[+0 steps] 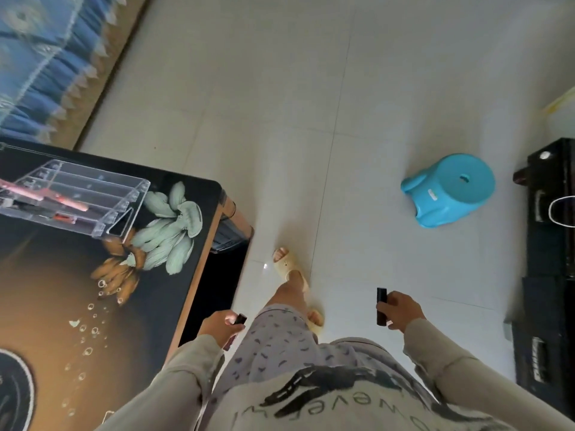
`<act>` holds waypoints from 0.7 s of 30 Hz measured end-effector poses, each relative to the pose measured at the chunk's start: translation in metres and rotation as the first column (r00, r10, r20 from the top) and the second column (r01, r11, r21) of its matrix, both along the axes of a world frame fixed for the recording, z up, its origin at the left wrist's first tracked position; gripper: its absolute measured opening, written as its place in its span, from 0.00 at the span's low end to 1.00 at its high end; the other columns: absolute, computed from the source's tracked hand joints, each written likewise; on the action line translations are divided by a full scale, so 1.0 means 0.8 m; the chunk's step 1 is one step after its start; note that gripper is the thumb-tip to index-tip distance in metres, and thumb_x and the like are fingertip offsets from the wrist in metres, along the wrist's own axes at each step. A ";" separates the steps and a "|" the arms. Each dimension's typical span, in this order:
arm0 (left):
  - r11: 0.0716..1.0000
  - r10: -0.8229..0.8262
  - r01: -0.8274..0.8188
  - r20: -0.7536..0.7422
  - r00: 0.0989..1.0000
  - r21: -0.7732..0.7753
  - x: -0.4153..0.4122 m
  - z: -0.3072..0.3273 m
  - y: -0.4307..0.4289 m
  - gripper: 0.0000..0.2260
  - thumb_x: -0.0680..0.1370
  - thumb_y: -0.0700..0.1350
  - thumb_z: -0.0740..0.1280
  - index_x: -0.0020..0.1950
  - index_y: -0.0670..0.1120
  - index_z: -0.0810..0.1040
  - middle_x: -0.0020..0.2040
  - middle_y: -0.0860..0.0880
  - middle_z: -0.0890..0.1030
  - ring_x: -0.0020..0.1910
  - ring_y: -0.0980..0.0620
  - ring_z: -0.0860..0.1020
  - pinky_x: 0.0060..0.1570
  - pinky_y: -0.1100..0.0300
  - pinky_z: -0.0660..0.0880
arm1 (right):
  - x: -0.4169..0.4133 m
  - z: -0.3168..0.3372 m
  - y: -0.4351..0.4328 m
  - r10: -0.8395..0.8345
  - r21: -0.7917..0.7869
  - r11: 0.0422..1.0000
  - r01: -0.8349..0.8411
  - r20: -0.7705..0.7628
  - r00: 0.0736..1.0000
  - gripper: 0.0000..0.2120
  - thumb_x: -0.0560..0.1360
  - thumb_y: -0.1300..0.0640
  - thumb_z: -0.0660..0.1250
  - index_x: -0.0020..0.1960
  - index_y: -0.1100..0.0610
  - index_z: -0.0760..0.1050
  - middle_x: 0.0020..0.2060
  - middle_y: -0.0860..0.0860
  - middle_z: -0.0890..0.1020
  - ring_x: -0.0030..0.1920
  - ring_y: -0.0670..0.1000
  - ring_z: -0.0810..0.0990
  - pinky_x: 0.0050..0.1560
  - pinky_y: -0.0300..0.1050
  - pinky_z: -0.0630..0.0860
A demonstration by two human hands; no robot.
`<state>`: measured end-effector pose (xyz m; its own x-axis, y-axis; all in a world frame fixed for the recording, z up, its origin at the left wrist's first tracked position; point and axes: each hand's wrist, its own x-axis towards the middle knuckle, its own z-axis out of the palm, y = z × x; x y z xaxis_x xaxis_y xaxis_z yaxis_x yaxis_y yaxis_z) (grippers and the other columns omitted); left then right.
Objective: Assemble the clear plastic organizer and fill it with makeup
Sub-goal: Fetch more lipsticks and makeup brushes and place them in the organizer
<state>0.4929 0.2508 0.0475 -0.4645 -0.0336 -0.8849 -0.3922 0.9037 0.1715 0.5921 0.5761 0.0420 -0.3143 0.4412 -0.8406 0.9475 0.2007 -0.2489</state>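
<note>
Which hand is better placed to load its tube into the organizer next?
Left, likely. The left hand grips a dark tube beside the table, on the side of the clear organizer. The right hand grips a second tube over the floor, across the body from it.

Edge cuts organizer (74,197); left fingers (226,326) half-hide tube (240,319)

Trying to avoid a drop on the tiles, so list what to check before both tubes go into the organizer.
1. Left hand grips the left tube: ok.
2. Right hand grips the right tube: ok.
3. Clear organizer stands assembled on the table: ok.
4. Free rows in it: ok, the rear ones look empty.
5. Tube caps closed: cannot tell.
6. Blue stool away from the feet: ok.
</note>
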 end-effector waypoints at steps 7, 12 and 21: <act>0.999 -0.024 0.026 -0.054 0.998 0.041 -0.149 -0.004 0.076 0.09 0.76 0.44 0.66 0.37 0.51 0.71 0.36 0.49 0.77 0.39 0.48 0.77 0.38 0.61 0.72 | -0.096 -0.011 0.060 0.000 0.021 1.000 -0.001 0.059 0.998 0.04 0.74 0.63 0.63 0.45 0.63 0.69 0.46 0.61 0.78 0.42 0.57 0.75 0.34 0.42 0.75; 0.996 -0.071 0.075 -0.079 0.994 0.054 -0.260 0.014 0.126 0.17 0.77 0.45 0.65 0.64 0.40 0.73 0.63 0.41 0.77 0.62 0.44 0.75 0.60 0.58 0.70 | -0.173 -0.012 0.104 -0.035 0.079 0.996 0.030 0.074 0.997 0.05 0.74 0.63 0.64 0.43 0.64 0.69 0.53 0.67 0.80 0.46 0.60 0.78 0.43 0.47 0.73; 0.987 0.148 -0.136 -0.155 0.977 0.087 -0.384 0.019 0.173 0.17 0.76 0.45 0.66 0.63 0.40 0.74 0.62 0.42 0.79 0.63 0.45 0.74 0.61 0.59 0.67 | -0.336 -0.010 0.158 0.075 0.069 0.994 -0.080 0.073 0.995 0.05 0.74 0.62 0.64 0.44 0.64 0.69 0.49 0.63 0.79 0.47 0.60 0.77 0.48 0.51 0.76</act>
